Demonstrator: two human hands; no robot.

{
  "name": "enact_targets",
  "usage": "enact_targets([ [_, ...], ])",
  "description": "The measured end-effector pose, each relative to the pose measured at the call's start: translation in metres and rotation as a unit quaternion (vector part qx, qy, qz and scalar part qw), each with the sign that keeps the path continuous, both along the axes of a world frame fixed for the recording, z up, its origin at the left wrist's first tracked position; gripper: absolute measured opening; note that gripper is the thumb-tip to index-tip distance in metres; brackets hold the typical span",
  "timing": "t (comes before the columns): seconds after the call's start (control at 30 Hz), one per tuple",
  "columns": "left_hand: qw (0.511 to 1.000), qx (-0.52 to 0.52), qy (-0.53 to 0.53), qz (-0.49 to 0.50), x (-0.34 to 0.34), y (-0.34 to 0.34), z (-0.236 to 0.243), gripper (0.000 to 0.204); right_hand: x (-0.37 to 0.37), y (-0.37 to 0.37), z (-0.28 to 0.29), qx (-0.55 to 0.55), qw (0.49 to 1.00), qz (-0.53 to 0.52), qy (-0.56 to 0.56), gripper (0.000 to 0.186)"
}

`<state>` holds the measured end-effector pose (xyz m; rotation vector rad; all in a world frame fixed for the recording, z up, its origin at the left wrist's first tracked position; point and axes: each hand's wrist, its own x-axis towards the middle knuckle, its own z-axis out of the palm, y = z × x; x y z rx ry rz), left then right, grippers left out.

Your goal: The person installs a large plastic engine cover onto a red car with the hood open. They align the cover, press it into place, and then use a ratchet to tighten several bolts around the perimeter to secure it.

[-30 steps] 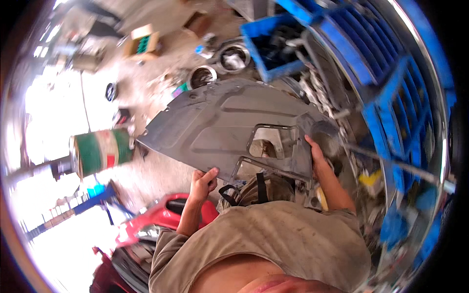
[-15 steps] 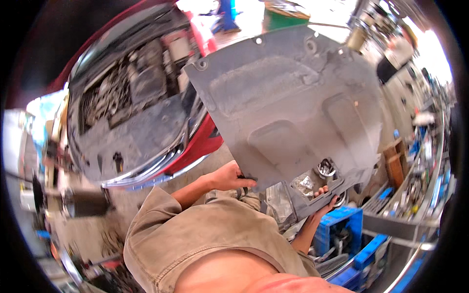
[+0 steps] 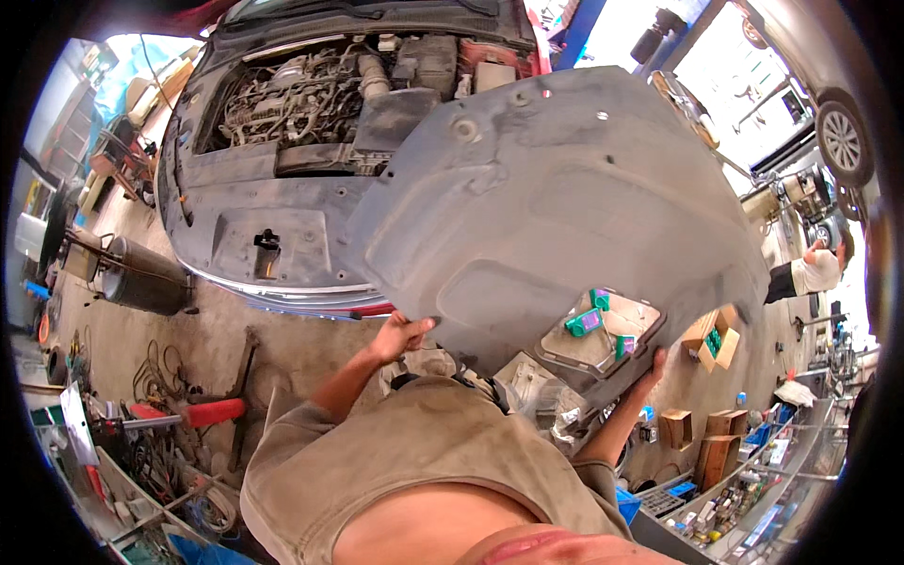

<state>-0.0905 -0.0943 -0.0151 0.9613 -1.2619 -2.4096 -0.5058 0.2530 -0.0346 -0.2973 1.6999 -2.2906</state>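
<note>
The big gray panel (image 3: 565,207) is up in front of the car (image 3: 311,212), over on the right side. It hides part of the front of the car, and I can't tell if the two touch. The left hand (image 3: 400,339) is pinching the near edge of the panel, just in front of the car. The right hand (image 3: 648,372) is farther to the right of the car, gripping the panel's edge beside a big hole. Through the hole, some small green boxes (image 3: 585,323) peek out, to the right of the car. The car's engine (image 3: 292,104) shows, all dusty and full of pipes. A round, dark tank (image 3: 146,278) is to the left of the car's nose. A red thing (image 3: 215,412) is in front of the car, but I can't tell what it is. An open cardboard box (image 3: 728,350) with green things in it sits well to the right of the car. Even farther right of the car is another person (image 3: 817,271) in a light top.
</note>
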Motion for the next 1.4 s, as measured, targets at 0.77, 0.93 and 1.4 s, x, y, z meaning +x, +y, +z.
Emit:
enact_targets([
  [0.77, 0.854, 0.032, -0.161, 0.493, -0.057, 0.087, -0.003, 0.050, -0.116, -0.408, -0.020, 0.060, 0.922, 0.382, 0.024, 0.071],
  [0.93, 0.819, 0.039, -0.064, 0.568, -0.115, 0.137, -0.016, 0.036, -0.143, -0.428, -0.016, 0.046, 0.892, 0.447, 0.060, 0.070],
  [1.4, 0.717, -0.201, -0.202, 0.636, -0.021, 0.011, 0.106, 0.025, -0.042, -0.472, 0.034, -0.173, 0.908, 0.369, -0.101, 0.081],
])
